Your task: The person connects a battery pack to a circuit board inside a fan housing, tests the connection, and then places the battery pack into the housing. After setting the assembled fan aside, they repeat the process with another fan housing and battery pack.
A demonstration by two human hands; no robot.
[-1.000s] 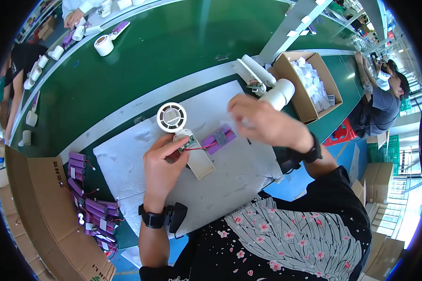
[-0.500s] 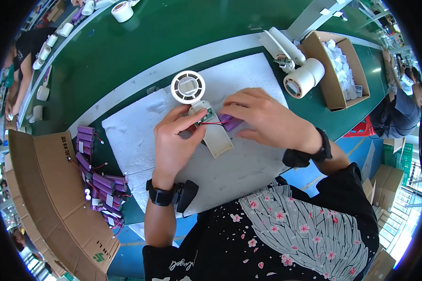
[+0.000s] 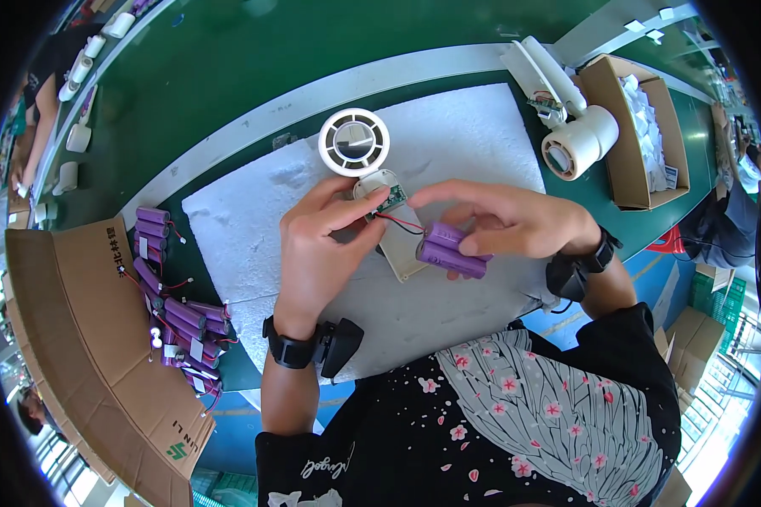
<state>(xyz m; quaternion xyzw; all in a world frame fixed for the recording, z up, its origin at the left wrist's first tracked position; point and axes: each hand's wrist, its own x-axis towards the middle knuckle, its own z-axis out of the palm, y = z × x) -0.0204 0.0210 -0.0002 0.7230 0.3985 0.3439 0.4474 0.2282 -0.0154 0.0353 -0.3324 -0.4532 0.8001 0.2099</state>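
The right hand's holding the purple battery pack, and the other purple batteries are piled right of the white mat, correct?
No: the head view shows the other purple batteries piled left of the white mat. The right hand is holding the purple battery pack.

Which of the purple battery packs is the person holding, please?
The battery pack in the right hand, its red and black wires running toward the green circuit board; the packs piled beside the left-hand cardboard box lie unheld.

Green tabletop above blue floor, bright windows at far right.
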